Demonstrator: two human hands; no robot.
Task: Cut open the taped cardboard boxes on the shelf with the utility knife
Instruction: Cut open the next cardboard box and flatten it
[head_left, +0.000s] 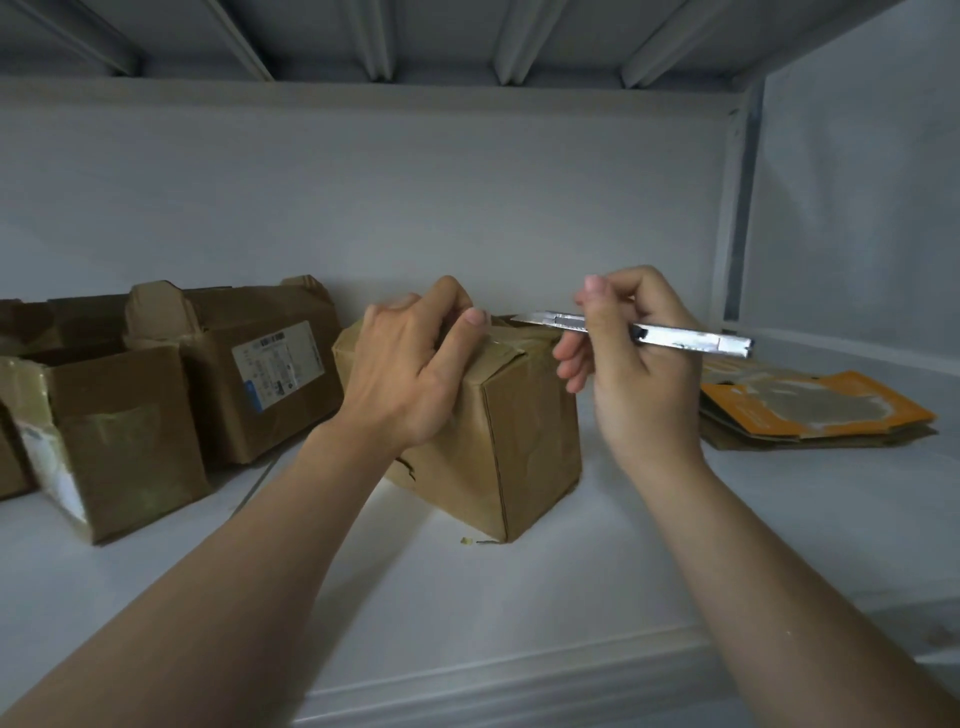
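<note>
A small taped cardboard box stands on the white shelf, in the middle. My left hand grips its top left edge, fingers curled over the top flap. My right hand holds a silver utility knife level just above the box's top right. The blade is out and its tip points left, over the taped top seam. Whether the tip touches the tape I cannot tell.
Two more cardboard boxes sit at the left: one with a white label and one with torn tape in front. Flattened orange-printed cardboard lies at the right by the shelf wall. Another shelf hangs overhead.
</note>
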